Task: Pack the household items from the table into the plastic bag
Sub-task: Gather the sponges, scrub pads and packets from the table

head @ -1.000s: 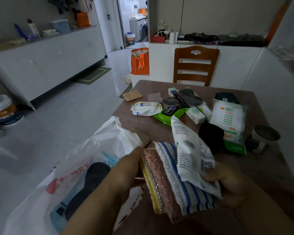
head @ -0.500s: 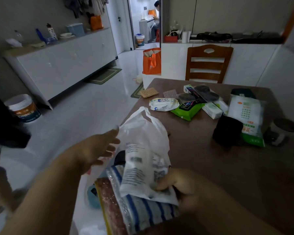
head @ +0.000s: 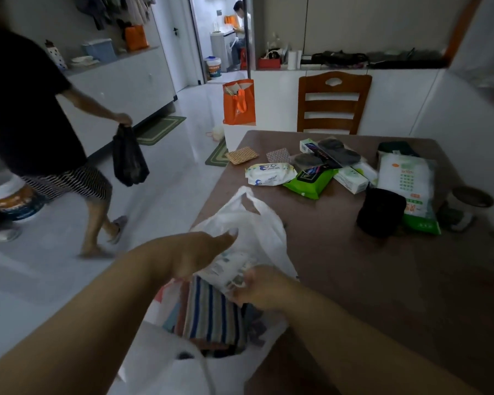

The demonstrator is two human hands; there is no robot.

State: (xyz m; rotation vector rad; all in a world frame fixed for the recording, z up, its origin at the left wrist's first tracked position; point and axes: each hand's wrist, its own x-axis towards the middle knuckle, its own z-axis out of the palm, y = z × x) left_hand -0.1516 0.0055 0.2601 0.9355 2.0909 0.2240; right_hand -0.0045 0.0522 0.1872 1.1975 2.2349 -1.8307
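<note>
Nearest me, the plastic bag (head: pixel 257 223) hangs off the near-left table (head: pixel 382 295) edge, mouth gaping, striped cloths (head: pixel 211 312) already standing inside. My right hand (head: pixel 261 289) pinches a white printed packet (head: pixel 228 269) at the bag mouth, fingers clenched on its lower corner. My left hand (head: pixel 194 252) reaches over the opening, fingers extended and loose, resting against the bag's upper film; I cannot tell whether it actually grips the plastic.

Risk as I judge it: the bag has no support beneath, so if the left hand is not holding the rim, the packet's push could collapse the mouth or drag the whole bag off the edge.

Mid-table, still unpacked: a black roll (head: pixel 381 212), a white-and-green pack (head: pixel 408 189), a green wipes pack (head: pixel 311 182), a white wipes pack (head: pixel 268 173), small boxes and dark pads. Beyond, 1 wooden chair (head: pixel 334 102). A passer-by (head: pixel 26 109) carrying a dark bag crosses the floor at left, well apart.
</note>
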